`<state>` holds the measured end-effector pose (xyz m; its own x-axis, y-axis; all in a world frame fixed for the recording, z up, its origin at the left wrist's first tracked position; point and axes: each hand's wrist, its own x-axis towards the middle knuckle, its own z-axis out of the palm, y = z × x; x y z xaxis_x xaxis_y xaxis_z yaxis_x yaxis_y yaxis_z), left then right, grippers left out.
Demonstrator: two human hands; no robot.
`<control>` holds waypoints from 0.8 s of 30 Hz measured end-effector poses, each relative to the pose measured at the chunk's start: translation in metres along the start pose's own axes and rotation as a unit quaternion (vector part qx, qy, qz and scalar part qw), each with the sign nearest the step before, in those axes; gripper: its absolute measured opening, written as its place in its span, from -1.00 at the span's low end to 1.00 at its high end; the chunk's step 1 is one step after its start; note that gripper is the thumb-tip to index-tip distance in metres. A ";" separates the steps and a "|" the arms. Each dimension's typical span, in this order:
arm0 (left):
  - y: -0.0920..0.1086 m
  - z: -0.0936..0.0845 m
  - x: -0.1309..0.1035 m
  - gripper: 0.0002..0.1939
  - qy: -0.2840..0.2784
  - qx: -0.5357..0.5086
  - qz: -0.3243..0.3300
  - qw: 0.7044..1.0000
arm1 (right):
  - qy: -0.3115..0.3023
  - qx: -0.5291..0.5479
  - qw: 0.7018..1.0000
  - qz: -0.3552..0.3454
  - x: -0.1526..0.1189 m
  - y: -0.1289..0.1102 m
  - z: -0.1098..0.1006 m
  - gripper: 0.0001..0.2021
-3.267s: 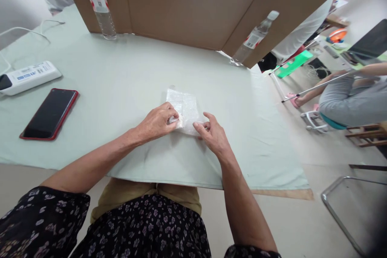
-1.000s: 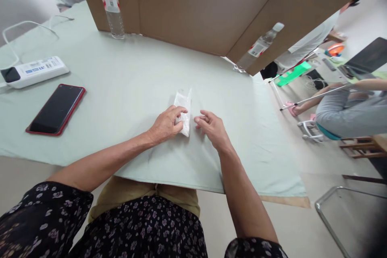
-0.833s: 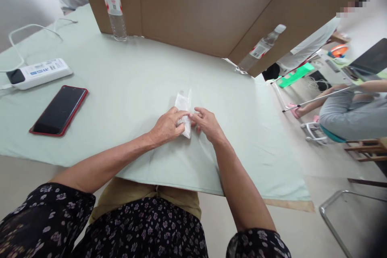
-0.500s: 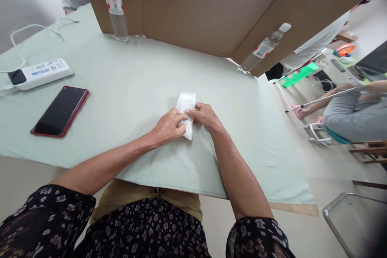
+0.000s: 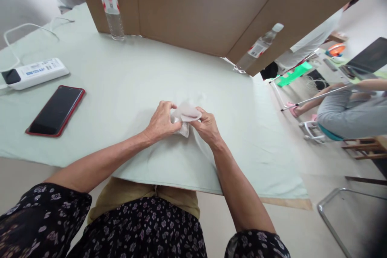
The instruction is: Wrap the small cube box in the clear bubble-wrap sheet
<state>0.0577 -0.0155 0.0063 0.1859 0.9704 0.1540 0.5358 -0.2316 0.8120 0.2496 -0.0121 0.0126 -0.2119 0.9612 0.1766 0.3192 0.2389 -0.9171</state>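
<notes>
Near the table's front edge, my left hand (image 5: 161, 121) is closed on the left side of a small clear plastic packet (image 5: 184, 129) with white contents, most likely a tissue pack. My right hand (image 5: 208, 128) pinches the right end of a soft white tissue (image 5: 186, 111) between thumb and fingers. The tissue is bent into a loose fold above the packet and blurred by motion. It covers much of the packet, whose crinkled lower corner shows between the hands. Whether the tissue is fully out of the packet, I cannot tell.
A red-cased phone (image 5: 56, 111) and a white power strip (image 5: 35, 73) lie at left. Two water bottles (image 5: 111, 10) (image 5: 260, 48) stand against a cardboard panel (image 5: 193, 4) at the back. A seated person's legs (image 5: 341, 109) and a metal chair frame (image 5: 329, 213) are at right.
The white tissue, flat in the packet before, is now lifted and folded over above it. My right hand has moved slightly down, my left hand a little left. The whole view has shifted slightly.
</notes>
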 end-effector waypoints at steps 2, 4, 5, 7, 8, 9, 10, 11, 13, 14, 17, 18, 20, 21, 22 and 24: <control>-0.003 0.001 0.002 -0.49 -0.012 -0.028 0.043 0.999 | -0.017 -0.032 0.999 -0.022 -0.005 0.000 0.000 -0.78; -0.006 0.001 0.003 -0.63 -0.043 -0.055 0.070 0.995 | -0.025 -0.055 0.997 -0.039 -0.009 0.002 0.000 -0.79; -0.006 0.000 0.004 -0.73 -0.061 -0.067 0.072 0.993 | -0.026 -0.063 0.996 -0.051 -0.011 0.002 -0.001 -0.81; -0.007 -0.002 0.005 -0.85 -0.093 -0.085 0.056 0.990 | -0.032 -0.079 0.993 -0.078 -0.015 0.003 -0.004 -0.84; -0.007 -0.003 0.006 -0.87 -0.104 -0.093 0.047 0.989 | -0.038 -0.088 0.991 -0.091 -0.018 0.002 -0.006 -0.83; -0.007 -0.005 0.006 -0.88 -0.111 -0.100 0.041 0.988 | -0.049 -0.097 0.989 -0.100 -0.021 0.002 -0.009 -0.80; -0.006 -0.006 0.007 -0.89 -0.116 -0.106 0.038 0.987 | -0.065 -0.108 0.987 -0.104 -0.024 0.001 -0.013 -0.76; -0.006 -0.007 0.007 -0.90 -0.118 -0.113 0.038 0.986 | -0.085 -0.118 0.984 -0.105 -0.027 0.001 -0.016 -0.70; -0.004 -0.008 0.007 -0.87 -0.122 -0.130 0.039 0.983 | -0.125 -0.141 0.976 -0.106 -0.035 0.002 -0.021 -0.53; -0.003 -0.008 0.006 -0.85 -0.129 -0.144 0.033 0.981 | -0.139 -0.155 0.972 -0.108 -0.038 0.003 -0.021 -0.44; -0.001 -0.008 0.005 -0.79 -0.160 -0.185 -0.010 0.969 | -0.113 -0.209 0.964 -0.123 -0.045 0.009 -0.013 -0.39; -0.001 -0.008 0.005 -0.79 -0.166 -0.194 -0.022 0.967 | -0.085 -0.224 0.962 -0.128 -0.046 0.011 -0.008 -0.45; -0.002 -0.008 0.005 -0.78 -0.165 -0.202 -0.028 0.965 | -0.032 -0.234 0.962 -0.136 -0.044 0.016 0.002 -0.58; -0.003 -0.007 0.005 -0.78 -0.159 -0.205 -0.026 0.965 | -0.016 -0.226 0.964 -0.139 -0.042 0.017 0.005 -0.62; -0.003 -0.007 0.006 -0.77 -0.155 -0.209 -0.026 0.965 | -0.009 -0.209 0.968 -0.141 -0.040 0.018 0.008 -0.64; -0.004 -0.007 0.006 -0.76 -0.153 -0.216 -0.035 0.964 | -0.008 -0.159 0.978 -0.134 -0.036 0.019 0.009 -0.67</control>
<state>0.0515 -0.0081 0.0080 0.4310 0.9019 -0.0299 0.1750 -0.0511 0.9832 0.2547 -0.0430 -0.0145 -0.3409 0.8565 0.3875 0.5204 0.5153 -0.6809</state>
